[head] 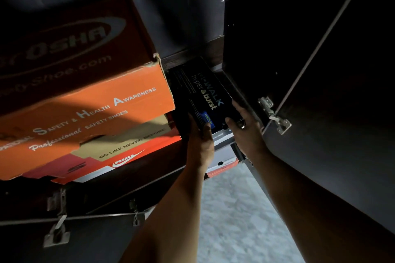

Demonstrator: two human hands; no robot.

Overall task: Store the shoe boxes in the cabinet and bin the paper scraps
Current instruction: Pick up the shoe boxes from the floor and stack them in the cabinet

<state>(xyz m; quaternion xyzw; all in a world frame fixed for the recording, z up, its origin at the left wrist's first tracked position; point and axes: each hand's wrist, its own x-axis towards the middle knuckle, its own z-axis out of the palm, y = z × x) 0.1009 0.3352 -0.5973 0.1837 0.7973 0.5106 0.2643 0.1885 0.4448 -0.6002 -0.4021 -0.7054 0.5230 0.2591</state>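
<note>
Two hands held a black shoe box (201, 89) at the mouth of a dark cabinet (252, 28). The left hand (201, 136) gripped the box's near left corner, with its fingers curled round the edge. The right hand (245, 126) held the near right corner, thumb on top, and its other fingers were hidden under the box. The far end of the black box was lost in the dark, so how deep it sat could not be told. It lay on a white and red box (224, 156), which showed only a thin strip.

Just beside it on the left sat a big orange box (89, 100), tilted, with its left end cut off by the picture's edge. It rested on a red box (128, 156) whose tan flap stuck out. The black box filled the narrow gap between the orange box and the cabinet's right wall, with almost no room on either side. The open door (333, 83) hung at the right on a metal hinge (274, 114). Below, a pale speckled floor (235, 209) showed between the arms.
</note>
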